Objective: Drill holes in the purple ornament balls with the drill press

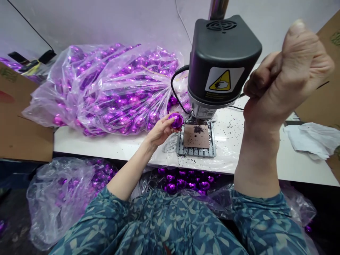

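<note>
Between the thumb and fingers of my left hand (162,130) is a shiny purple faceted ball (176,121), held just left of the drill press base (196,152). A flat brown board (189,136) with a small dark hole lies on that base, strewn with dark shavings. Above it stands the black motor head of the drill press (223,53), bearing a yellow warning label. My right hand (289,71) is raised at the right of the head, closed in a fist around what looks like the press lever, mostly hidden by the fingers. The drill tip is barely visible.
A large clear bag of purple balls (119,92) fills the table's left side. More balls (183,182) lie in plastic below the front edge. Cardboard boxes (23,124) flank both sides. White crumpled sheets (313,140) rest at right, and shavings litter the white tabletop (225,141).
</note>
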Demonstrator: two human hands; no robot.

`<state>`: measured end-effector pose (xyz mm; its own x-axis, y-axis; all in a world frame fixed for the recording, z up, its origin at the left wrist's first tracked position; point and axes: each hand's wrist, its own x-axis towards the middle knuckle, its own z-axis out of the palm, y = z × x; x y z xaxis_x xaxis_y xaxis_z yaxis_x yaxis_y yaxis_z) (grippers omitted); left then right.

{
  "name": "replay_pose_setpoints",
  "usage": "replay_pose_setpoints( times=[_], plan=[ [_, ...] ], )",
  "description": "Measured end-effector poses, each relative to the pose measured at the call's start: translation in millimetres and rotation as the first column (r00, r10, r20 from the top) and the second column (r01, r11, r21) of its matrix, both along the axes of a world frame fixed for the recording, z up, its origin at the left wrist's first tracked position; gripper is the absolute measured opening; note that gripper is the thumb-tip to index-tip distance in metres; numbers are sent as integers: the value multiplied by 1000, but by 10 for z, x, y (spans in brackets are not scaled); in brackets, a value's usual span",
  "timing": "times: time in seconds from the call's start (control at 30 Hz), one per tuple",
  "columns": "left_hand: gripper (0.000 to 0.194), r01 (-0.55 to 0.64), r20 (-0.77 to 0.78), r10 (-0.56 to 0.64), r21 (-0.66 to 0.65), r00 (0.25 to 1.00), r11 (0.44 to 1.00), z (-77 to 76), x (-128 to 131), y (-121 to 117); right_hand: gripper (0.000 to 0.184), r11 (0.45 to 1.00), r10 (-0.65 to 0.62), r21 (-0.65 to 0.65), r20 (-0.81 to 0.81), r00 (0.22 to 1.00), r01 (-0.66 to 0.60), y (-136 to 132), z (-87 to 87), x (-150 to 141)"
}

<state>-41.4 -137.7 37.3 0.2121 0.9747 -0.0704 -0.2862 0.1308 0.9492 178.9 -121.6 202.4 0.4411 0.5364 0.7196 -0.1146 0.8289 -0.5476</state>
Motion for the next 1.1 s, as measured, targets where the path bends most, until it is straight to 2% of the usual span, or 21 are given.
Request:
replay_pose_setpoints(
  times=[0.1,0.23,0.33,0.47,0.57,0.7,0.77,0.93,1.03,1.1],
  plan=[
    [48,56,-35,-56,11,998,998,-157,102,-82,50,999,32,-15,-46,998,-33,-7,13,-11],
    [60,16,-183,14,163,983,987,-427,276,-87,50,996,65,-60,-87,994,-71,-25,33,-20],
    [59,31,-265,33,233,964,972,-545,367,-69,52,997,50,-56,-90,995,-55,-20,31,-27],
    [56,62,-368,39,260,929,964,-555,435,-63,50,998,62,-11,-97,993,-63,0,13,-28],
    [55,87,-462,65,300,884,950,-513,498,-78,49,997,68,-31,-86,994,-71,-3,13,-19],
    [53,81,-575,182,401,797,913,-499,621,-129,50,995,65,-68,-67,996,-70,-29,27,-21],
    [54,52,-587,245,442,772,896,-533,686,-167,50,995,74,-67,-74,995,-79,-31,31,-29],
    [54,-22,-551,325,485,769,874,-647,799,-242,48,998,45,-42,-72,996,-48,-11,7,-28],
    [49,-28,-553,350,507,756,862,-657,806,-247,48,999,12,-31,-36,999,-13,-33,-38,-11],
    [49,-22,-555,353,515,754,857,-648,796,-242,49,999,22,26,-25,999,-21,-59,-84,4]
  ],
)
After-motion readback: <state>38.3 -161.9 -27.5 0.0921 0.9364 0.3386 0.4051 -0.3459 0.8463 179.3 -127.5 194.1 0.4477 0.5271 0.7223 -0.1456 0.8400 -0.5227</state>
